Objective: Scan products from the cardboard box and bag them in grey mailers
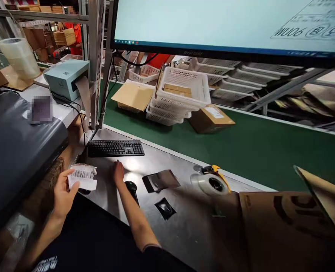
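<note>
Dark shirt [102, 238], barcode slip [84, 176], between left fingers [65, 174]

Label [84, 177]: white, black bars (a barcode pattern). Belt [264, 145]: green, white edging. Keyboard [116, 148]: black. Printer [67, 78]: pale blue-grey. Stacked baskets [181, 88] were white, perforated in a regular pattern. Tape dispenser [211, 181] showed yellow. Carton [213, 119] was brown.
</note>
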Action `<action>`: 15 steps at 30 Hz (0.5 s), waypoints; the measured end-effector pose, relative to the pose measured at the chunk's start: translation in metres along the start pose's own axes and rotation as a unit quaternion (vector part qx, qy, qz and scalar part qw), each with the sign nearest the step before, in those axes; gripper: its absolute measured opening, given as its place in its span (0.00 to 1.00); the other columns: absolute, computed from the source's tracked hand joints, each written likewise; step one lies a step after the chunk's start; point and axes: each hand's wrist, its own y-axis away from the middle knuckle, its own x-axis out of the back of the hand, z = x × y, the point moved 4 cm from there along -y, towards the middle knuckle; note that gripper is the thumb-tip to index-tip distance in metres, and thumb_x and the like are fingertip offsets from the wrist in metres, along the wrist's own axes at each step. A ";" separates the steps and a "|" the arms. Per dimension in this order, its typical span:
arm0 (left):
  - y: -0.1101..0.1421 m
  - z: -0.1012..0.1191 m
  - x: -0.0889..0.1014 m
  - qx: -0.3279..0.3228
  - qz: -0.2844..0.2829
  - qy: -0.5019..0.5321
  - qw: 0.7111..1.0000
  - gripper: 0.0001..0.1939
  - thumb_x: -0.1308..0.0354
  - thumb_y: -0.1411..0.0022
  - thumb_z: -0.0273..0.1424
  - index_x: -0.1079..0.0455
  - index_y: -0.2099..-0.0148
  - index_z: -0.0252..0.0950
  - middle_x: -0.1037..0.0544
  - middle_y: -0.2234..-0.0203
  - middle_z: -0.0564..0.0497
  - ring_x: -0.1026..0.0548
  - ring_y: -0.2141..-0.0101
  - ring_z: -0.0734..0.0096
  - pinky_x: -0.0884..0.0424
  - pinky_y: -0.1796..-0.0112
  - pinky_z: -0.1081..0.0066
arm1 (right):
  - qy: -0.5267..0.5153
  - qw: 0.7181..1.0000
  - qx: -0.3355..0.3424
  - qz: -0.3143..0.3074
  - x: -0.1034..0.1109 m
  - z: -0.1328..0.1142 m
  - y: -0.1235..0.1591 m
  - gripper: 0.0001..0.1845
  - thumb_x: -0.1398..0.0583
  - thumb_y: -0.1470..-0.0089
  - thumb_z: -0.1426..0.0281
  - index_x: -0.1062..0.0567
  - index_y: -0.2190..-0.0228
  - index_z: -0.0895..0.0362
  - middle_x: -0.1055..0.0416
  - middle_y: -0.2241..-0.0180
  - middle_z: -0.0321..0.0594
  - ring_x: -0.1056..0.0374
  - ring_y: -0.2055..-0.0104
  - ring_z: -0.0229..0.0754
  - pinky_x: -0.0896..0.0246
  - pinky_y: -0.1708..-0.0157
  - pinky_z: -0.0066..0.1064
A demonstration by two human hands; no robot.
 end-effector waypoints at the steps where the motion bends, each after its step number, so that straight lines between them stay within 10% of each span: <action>1: 0.003 -0.010 0.005 0.021 0.000 -0.006 1.000 0.26 0.27 0.44 0.39 0.28 0.46 0.37 0.16 0.56 0.44 0.16 0.55 0.57 0.18 0.53 0.62 | 0.008 1.000 -0.017 0.002 0.005 0.010 -0.022 0.24 0.42 0.36 0.72 0.29 0.41 0.67 0.33 0.36 0.64 0.40 0.33 0.56 0.41 0.34 0.47; 8: 0.017 -0.052 0.038 0.077 0.056 -0.044 0.995 0.32 0.26 0.48 0.47 0.28 0.45 0.39 0.16 0.52 0.43 0.17 0.51 0.53 0.18 0.50 0.60 | 0.044 0.998 -0.037 0.013 0.024 0.019 -0.134 0.27 0.45 0.34 0.68 0.31 0.38 0.66 0.31 0.37 0.62 0.45 0.31 0.58 0.56 0.28 0.48; 15: 0.018 -0.094 0.053 0.084 0.117 -0.024 0.989 0.37 0.27 0.53 0.57 0.26 0.47 0.41 0.14 0.53 0.42 0.17 0.50 0.39 0.16 0.49 0.50 | 0.030 0.997 -0.012 0.070 0.041 -0.029 -0.061 0.21 0.41 0.39 0.68 0.21 0.46 0.54 0.26 0.41 0.58 0.36 0.33 0.66 0.38 0.35 0.55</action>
